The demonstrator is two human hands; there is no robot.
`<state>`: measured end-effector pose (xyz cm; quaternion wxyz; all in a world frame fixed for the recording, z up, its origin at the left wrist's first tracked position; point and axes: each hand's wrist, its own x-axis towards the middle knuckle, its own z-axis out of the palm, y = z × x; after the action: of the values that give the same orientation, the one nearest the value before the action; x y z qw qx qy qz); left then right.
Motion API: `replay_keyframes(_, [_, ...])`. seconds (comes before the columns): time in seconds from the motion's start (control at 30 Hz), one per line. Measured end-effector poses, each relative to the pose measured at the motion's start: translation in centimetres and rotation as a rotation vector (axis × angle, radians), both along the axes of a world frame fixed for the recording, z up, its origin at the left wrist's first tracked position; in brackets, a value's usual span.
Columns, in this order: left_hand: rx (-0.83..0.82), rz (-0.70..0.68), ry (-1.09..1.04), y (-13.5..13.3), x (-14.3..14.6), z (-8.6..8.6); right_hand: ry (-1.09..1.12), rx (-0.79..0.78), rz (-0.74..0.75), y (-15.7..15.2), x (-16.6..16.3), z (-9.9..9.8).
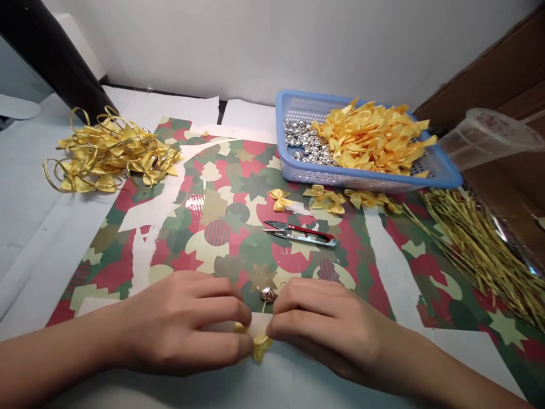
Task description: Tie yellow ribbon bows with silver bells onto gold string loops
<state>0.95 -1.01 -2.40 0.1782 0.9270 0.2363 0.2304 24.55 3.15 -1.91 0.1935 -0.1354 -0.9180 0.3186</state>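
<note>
Both hands I watched were pinched closed: the left hand and right hand gripped a yellow bow between their fingertips, a silver bell lying just beyond them.

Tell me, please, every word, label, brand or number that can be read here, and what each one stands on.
None: no readable text shows anywhere. The patterned wrapping paper bears only trees, stars and circles; the blue basket, the red thread snips, the clear plastic cup and the yellow ribbon bow pinched by the left hand and right hand show no legible mark.
</note>
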Motion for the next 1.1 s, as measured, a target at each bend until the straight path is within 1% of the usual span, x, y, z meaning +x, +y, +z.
replay_keyframes(0.2, [0.013, -0.028, 0.034, 0.1, -0.2, 0.0, 0.009, 0.033, -0.006, -0.6, -0.2, -0.4])
replay_keyframes(0.33, [0.006, -0.021, 0.017, 0.1, -0.2, 0.0, -0.017, 0.077, 0.014, -0.8, -0.4, -0.6])
replay_keyframes(0.47, [-0.049, -0.036, 0.025, 0.1, -0.1, 0.7, -0.052, 0.109, 0.024, -0.8, -0.5, -0.7])
replay_keyframes(0.6, [-0.188, -0.115, 0.05, 0.0, 0.2, 1.7, -0.049, 0.123, 0.012, -0.9, -0.5, -0.7])
replay_keyframes(0.7, [-0.149, -0.116, 0.025, -0.2, 0.2, 1.6, -0.034, 0.118, 0.003, -0.9, -0.5, -0.8])
replay_keyframes(0.87, [-0.011, -0.124, 0.081, -0.5, 0.2, 1.1, 0.004, 0.056, -0.023, -0.6, -0.2, -0.4])
replay_keyframes(0.97, [-0.06, -0.083, 0.046, -0.4, 0.4, 1.2, 0.074, -0.043, -0.046, -0.7, 0.0, 0.3])
replay_keyframes(1.03, [-0.125, -0.057, 0.014, -0.3, 0.4, 1.3, 0.079, -0.097, -0.019, -1.0, 0.1, 0.6])
replay_keyframes(1.1, [-0.154, -0.055, -0.001, -0.3, 0.5, 1.3, 0.044, -0.109, 0.027, -1.5, 0.0, 0.5])
